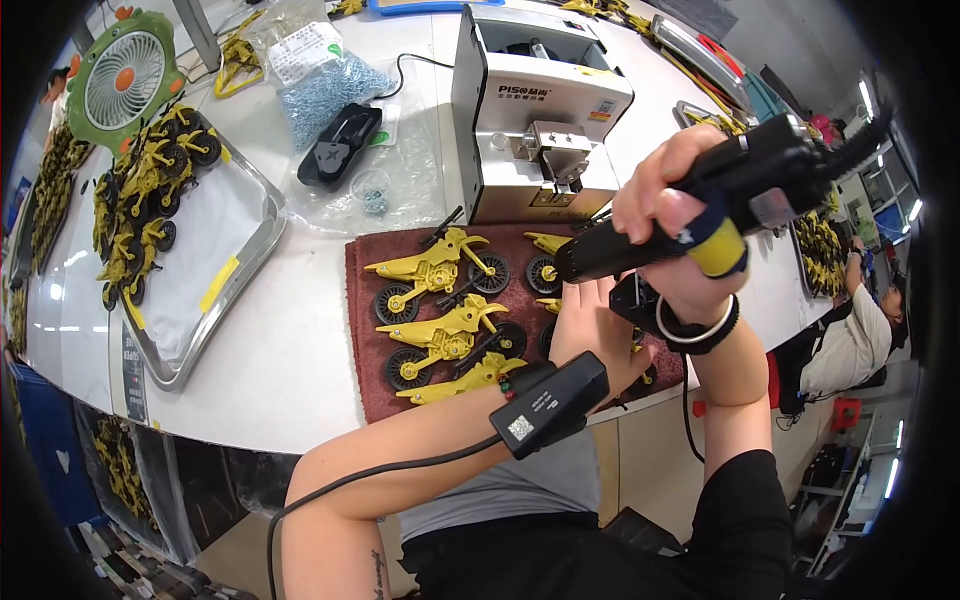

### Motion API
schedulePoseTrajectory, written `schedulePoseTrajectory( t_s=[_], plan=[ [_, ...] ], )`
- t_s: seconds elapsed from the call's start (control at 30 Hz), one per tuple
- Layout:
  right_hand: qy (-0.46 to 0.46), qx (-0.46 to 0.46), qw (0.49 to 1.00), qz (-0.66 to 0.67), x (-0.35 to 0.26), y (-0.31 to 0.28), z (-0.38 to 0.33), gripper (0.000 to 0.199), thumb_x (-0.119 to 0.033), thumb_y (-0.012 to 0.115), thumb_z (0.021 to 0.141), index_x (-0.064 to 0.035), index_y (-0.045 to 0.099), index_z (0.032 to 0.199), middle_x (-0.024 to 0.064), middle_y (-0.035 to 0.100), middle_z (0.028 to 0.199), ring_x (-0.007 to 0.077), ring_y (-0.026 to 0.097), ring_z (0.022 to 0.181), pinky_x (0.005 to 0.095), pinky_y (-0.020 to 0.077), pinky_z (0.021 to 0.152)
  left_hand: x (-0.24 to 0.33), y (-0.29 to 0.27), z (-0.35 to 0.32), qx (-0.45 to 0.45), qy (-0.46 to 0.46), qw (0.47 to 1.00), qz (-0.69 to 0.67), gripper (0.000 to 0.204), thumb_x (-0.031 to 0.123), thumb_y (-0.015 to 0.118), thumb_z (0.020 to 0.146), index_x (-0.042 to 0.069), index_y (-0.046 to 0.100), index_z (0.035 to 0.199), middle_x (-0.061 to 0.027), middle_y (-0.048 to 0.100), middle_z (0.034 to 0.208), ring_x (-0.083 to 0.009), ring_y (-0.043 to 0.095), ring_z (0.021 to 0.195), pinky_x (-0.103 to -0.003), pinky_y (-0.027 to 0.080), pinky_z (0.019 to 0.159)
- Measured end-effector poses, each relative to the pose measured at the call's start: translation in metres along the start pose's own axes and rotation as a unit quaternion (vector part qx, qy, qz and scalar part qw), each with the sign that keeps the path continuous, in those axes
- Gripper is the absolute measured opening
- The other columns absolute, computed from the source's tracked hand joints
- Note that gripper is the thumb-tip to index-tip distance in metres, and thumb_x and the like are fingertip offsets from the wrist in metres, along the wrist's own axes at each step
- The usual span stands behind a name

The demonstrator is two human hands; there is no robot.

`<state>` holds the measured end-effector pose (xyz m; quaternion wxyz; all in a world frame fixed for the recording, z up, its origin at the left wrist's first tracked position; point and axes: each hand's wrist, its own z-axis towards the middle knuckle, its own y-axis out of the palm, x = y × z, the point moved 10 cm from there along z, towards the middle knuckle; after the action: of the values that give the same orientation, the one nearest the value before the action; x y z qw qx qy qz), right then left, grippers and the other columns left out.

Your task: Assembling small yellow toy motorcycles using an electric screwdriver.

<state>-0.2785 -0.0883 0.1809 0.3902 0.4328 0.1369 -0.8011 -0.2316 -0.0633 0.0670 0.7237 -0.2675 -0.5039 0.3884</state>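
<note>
My right hand (690, 215) is closed around a black electric screwdriver (640, 240), tilted with its front end down and left. A yellow and black band wraps round that hand. Below the tool, my left hand (590, 315) lies palm down with fingers stretched out over the toy motorcycles on the right; the tool hides part of it. Several yellow toy motorcycles (440, 328) with black wheels lie on their sides in rows on a dark red towel (362, 345). Another yellow motorcycle (545, 270) shows only partly beside my left fingertips.
A silver screw-feeding machine (545, 95) stands behind the towel. To its left are a bag of small bluish screws (335, 95) and a black device (340, 145). A metal tray (190, 355) bears piled motorcycles, near a green fan (125, 80). A co-worker (850, 335) sits at right.
</note>
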Motion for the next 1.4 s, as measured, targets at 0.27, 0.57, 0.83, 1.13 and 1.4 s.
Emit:
schedulePoseTrajectory(
  t_s=[0.27,0.57,0.83,1.13,1.4],
  plan=[
    [0.031,-0.020,0.998,-0.050,0.007,0.006,-0.005,0.025,0.002,0.065,0.071,-0.0028,0.049,0.090,0.0042,0.053,0.072,0.0093,0.051,0.062,0.0212,0.0421,0.056,0.002,0.003,0.001,-0.029,0.002,1.000,0.008,0.065,0.048,0.056,0.074,-0.003,0.053,0.113,-0.0178,0.045,0.117,-0.0334,0.038,0.112,-0.043,0.030,0.094],
    [-0.028,-0.036,0.999,-0.011,-0.027,0.016,0.012,0.021,-0.012,0.057,0.078,-0.0045,0.043,0.091,0.0049,0.047,0.071,0.0136,0.048,0.055,0.0297,0.0419,0.056,-0.006,0.012,-0.002,-0.053,-0.017,0.998,0.027,0.067,0.048,0.060,0.072,-0.004,0.053,0.113,-0.0262,0.035,0.131,-0.0405,0.028,0.124,-0.049,0.020,0.104],
    [-0.032,-0.053,0.995,0.080,-0.018,-0.019,0.065,0.026,-0.024,0.050,0.082,-0.0040,0.045,0.098,0.0010,0.046,0.077,0.0137,0.043,0.067,0.0293,0.0343,0.069,-0.001,0.007,0.004,-0.016,-0.013,0.999,0.028,0.084,0.054,0.053,0.076,-0.006,0.032,0.131,-0.0333,0.022,0.136,-0.0445,0.018,0.130,-0.049,0.016,0.106],
    [-0.081,0.081,0.993,-0.017,-0.025,-0.009,0.063,0.018,-0.012,0.057,0.073,-0.0022,0.049,0.085,0.0057,0.048,0.059,0.0169,0.049,0.047,0.0282,0.0415,0.048,-0.006,0.011,0.002,-0.043,-0.018,0.998,0.044,0.085,0.054,0.051,0.078,-0.007,0.029,0.132,-0.0331,0.023,0.136,-0.0442,0.017,0.130,-0.049,0.016,0.106],
    [-0.060,0.062,0.996,-0.015,-0.011,-0.017,0.067,0.024,-0.022,0.055,0.081,-0.0028,0.049,0.094,0.0057,0.052,0.066,0.0172,0.052,0.052,0.0281,0.0424,0.050,-0.001,0.009,0.002,-0.039,-0.012,0.998,0.045,0.086,0.054,0.051,0.077,-0.006,0.027,0.134,-0.0330,0.022,0.136,-0.0442,0.017,0.130,-0.049,0.016,0.106]
  ],
)
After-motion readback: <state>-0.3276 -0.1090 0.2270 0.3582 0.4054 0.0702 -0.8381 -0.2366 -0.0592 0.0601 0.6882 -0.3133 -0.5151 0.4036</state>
